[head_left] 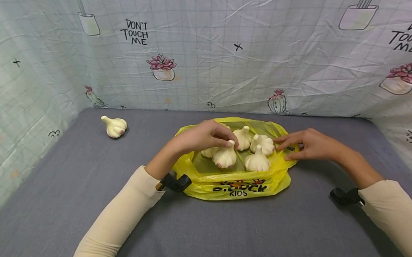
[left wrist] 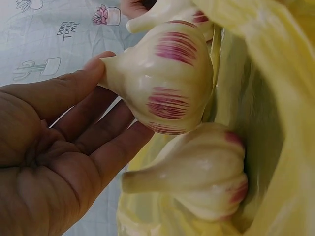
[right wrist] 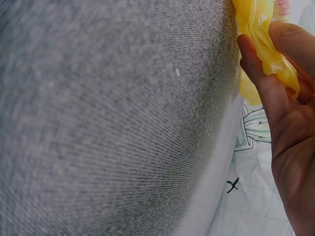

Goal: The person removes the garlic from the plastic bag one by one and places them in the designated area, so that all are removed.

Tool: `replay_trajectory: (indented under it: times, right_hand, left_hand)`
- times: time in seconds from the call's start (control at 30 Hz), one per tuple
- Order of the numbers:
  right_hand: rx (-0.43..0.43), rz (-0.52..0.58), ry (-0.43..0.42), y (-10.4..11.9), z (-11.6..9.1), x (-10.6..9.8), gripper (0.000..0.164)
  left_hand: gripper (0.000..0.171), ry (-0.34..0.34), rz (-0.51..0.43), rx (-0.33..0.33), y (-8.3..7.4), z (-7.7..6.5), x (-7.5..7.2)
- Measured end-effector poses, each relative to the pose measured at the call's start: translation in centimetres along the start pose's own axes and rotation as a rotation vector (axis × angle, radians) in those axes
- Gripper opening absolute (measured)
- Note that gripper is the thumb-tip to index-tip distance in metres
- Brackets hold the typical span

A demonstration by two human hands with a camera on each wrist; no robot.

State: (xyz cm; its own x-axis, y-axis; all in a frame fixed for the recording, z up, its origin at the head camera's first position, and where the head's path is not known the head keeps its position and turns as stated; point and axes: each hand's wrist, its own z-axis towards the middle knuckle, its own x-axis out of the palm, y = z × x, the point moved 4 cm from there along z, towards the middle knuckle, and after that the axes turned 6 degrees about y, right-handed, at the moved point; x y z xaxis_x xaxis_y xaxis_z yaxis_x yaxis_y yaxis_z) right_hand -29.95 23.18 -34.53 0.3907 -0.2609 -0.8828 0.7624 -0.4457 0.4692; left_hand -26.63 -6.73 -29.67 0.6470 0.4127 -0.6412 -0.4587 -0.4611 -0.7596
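A yellow plastic bag (head_left: 229, 184) lies with its mouth spread wide, and several white garlic bulbs (head_left: 258, 160) sit in it. My left hand (head_left: 204, 137) reaches over its left side and pinches one garlic bulb (head_left: 224, 157) by the stem. In the left wrist view the thumb is on the stem of that purple-streaked bulb (left wrist: 167, 78), with another bulb (left wrist: 197, 177) just beside it. At the bag's right edge, my right hand (head_left: 312, 144) holds the rim; the right wrist view has the crumpled yellow plastic (right wrist: 261, 44) between thumb and fingers.
One more garlic bulb (head_left: 115, 127) lies apart at the back left of the grey-covered table (head_left: 213, 243). Behind the table hangs a printed cloth (head_left: 209, 50) with cactus drawings; it also runs along the sides.
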Motion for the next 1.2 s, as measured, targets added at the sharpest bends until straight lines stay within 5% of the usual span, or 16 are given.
replay_trajectory:
  times: [1.2]
  right_hand:
    - [0.012,-0.035,0.043,0.3,0.4,-0.1,0.028]
  left_hand:
    - [0.023,-0.15,-0.115,-0.02,0.0,-4.6,-3.6]
